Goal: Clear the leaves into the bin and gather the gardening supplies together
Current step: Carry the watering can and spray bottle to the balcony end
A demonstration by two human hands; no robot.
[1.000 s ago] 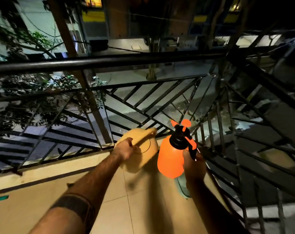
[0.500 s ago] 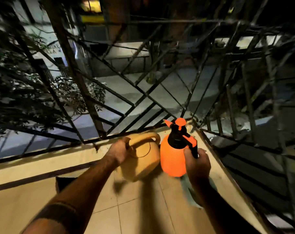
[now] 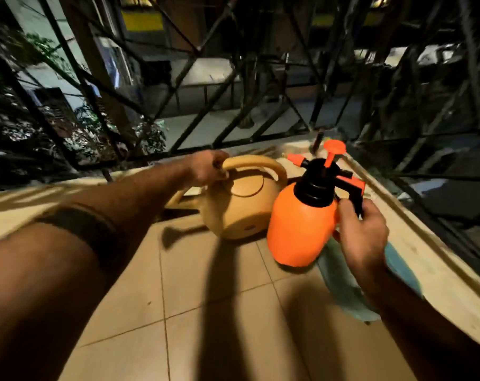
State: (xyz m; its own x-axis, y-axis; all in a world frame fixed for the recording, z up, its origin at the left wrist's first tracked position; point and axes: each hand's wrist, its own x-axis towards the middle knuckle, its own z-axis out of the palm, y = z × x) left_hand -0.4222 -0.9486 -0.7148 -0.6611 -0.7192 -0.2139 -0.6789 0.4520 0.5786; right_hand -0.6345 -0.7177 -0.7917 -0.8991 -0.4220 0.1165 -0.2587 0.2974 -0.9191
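My left hand (image 3: 207, 167) grips the arched handle of a tan watering can (image 3: 243, 207), which sits low over the tiled floor near the balcony corner. Right beside it is an orange pressure sprayer (image 3: 299, 226) with a black cap and orange pump knob. My right hand (image 3: 361, 237) is closed on the sprayer's black trigger handle. Both items are tilted and almost touch each other. No leaves or bin are in view.
A teal cloth (image 3: 343, 287) lies on the floor under my right forearm. A raised kerb (image 3: 431, 265) and black metal railing (image 3: 195, 125) bound the corner at the back and right. Beige floor tiles (image 3: 211, 325) stretch toward me.
Both hands have lowered the watering can and the sprayer toward the floor in the balcony corner. My view has tipped downward and closer to the floor.
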